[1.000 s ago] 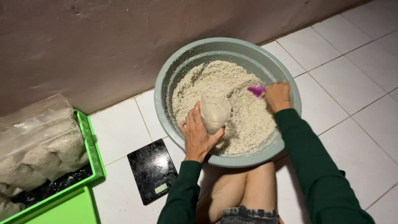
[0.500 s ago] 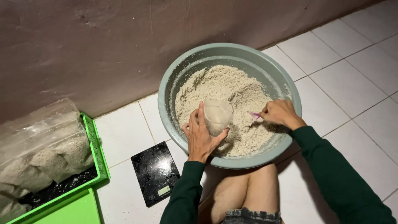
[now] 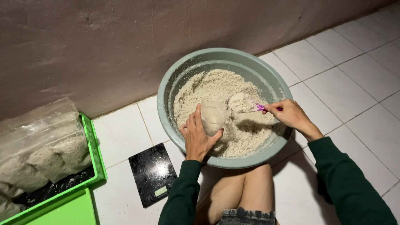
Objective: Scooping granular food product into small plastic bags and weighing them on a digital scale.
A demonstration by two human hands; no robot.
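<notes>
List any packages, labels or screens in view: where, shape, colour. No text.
Small clear bag: held in the left hand over the grey basin, part filled with pale grainy mix.
Filled clear bags: stacked in the green crate at far left, lumpy, beige contents.
Kitchen scale: flat black rectangle on the white tiles, near the basin.
Scale screen: small pale green strip at its near edge.

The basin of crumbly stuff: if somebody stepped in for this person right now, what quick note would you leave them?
Left hand: holds a small clear bag upright over the grey basin, partly filled.
Right hand: grips a pink-handled scoop, heaped with pale crumbly mix, beside the bag's mouth.
Nearby: black scale on the floor tiles, bare; green crate at left with filled bags.
Done: some bags filled, this one started.
Left: this scoop is not yet tipped in; the basin holds plenty more mix.
</notes>
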